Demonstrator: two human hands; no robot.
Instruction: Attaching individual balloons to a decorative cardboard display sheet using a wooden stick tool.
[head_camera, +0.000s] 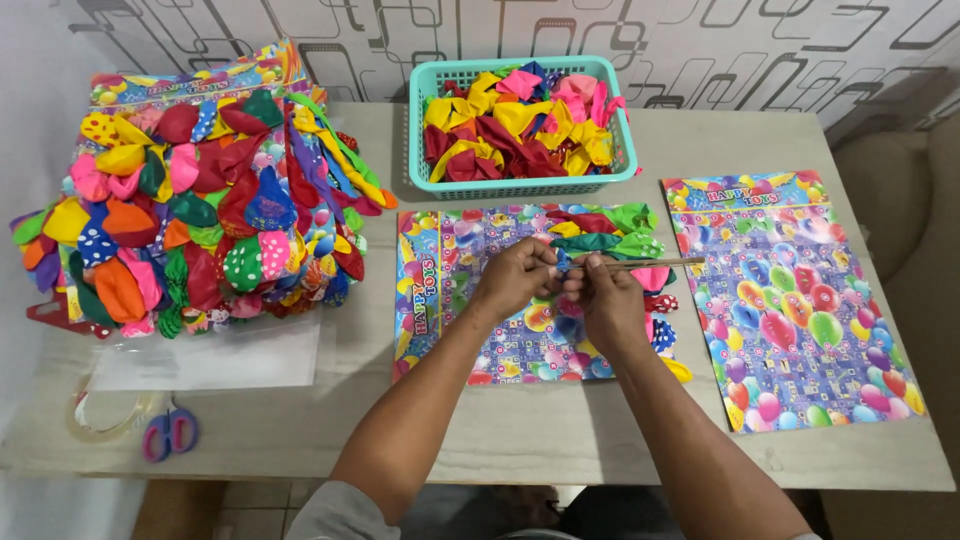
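A pale, matte stone-look table (560, 430) stands against a wall (780, 40) papered in grey rounded-rectangle outlines, carrying a teal plastic mesh basket (420, 140) of limp rubber balloons, a big heap of carded balloons (190, 210), and a glossy balloon-print card (790, 310) at the right. Over a second printed card (440, 290) half covered with balloons, the left hand (515, 278) and right hand (612, 300) meet, fingers pinched shut on a small blue balloon (562, 262), the right also gripping a thin wooden stick (650, 263).

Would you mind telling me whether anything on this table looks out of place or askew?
Little stands out. The scissors lie at the table's front left edge beside a tape roll, and the balloon pile overhangs the left edge.
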